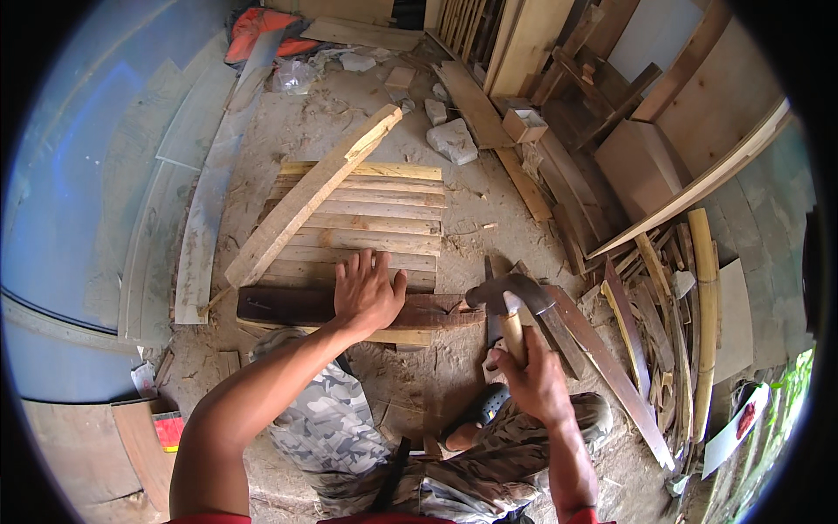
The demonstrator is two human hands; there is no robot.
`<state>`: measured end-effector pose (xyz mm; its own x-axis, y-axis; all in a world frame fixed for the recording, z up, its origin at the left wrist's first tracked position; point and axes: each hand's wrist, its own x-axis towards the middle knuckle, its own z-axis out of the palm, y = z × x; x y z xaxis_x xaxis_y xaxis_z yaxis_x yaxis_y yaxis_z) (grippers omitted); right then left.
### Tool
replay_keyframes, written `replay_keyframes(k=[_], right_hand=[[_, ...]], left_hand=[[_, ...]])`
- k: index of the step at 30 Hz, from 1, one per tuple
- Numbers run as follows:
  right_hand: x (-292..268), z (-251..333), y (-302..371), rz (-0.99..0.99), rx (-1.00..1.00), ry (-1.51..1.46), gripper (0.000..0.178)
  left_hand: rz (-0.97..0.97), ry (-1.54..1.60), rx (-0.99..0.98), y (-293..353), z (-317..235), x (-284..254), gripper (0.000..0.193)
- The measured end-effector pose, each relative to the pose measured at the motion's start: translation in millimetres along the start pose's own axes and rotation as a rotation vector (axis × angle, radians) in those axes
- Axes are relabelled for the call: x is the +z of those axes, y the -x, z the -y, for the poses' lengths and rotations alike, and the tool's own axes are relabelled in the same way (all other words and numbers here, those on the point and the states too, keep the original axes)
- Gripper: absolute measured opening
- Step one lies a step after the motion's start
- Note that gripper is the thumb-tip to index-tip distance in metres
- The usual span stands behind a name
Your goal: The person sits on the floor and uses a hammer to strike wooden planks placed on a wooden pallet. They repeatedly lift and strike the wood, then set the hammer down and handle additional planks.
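Observation:
My right hand (537, 380) is closed round the light handle of a claw hammer (515, 294). The dark hammer head is over or beside the right end of a dark brown board (284, 306); whether it touches cannot be told. On that board lies my left hand (371, 293), palm down with fingers spread over its far edge. Beneath the dark board shows a paler strip of wood. Beyond it, a row of narrow wooden slats (375, 223) lies side by side, with a thick pale timber (319, 192) resting slantwise across them.
Long planks (602, 362) and a heap of scrap wood (668, 323) with a bamboo pole (701, 314) lie at the right. A small box (524, 125) and a stone block (452, 141) stand farther off. Boards (218, 192) run along the left; orange cloth (262, 37) lies far back.

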<state>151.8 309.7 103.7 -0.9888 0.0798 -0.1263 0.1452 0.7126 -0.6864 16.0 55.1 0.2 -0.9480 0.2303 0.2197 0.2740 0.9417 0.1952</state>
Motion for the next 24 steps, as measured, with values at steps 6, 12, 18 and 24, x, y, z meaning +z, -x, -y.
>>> replay_keyframes(k=[6,12,18,24], right_hand=[[-23.6,26.8,-11.5,-0.187,-0.013,-0.378,0.026],[-39.0,14.1,-29.7,0.341,0.054,0.13,0.032],[-34.4,37.8,-27.8,0.087,0.132,-0.035,0.031],[-30.8,19.5,-28.2,0.147,0.123,-0.098,0.036]], left_hand=[[-0.065,-0.038,0.005,3.4,5.9,5.8,0.052],[-0.074,-0.024,-0.025,0.9,0.2,3.5,0.058],[-0.03,0.011,-0.05,1.5,5.0,5.7,0.062],[-0.019,-0.002,-0.072,2.3,3.2,6.7,0.063]])
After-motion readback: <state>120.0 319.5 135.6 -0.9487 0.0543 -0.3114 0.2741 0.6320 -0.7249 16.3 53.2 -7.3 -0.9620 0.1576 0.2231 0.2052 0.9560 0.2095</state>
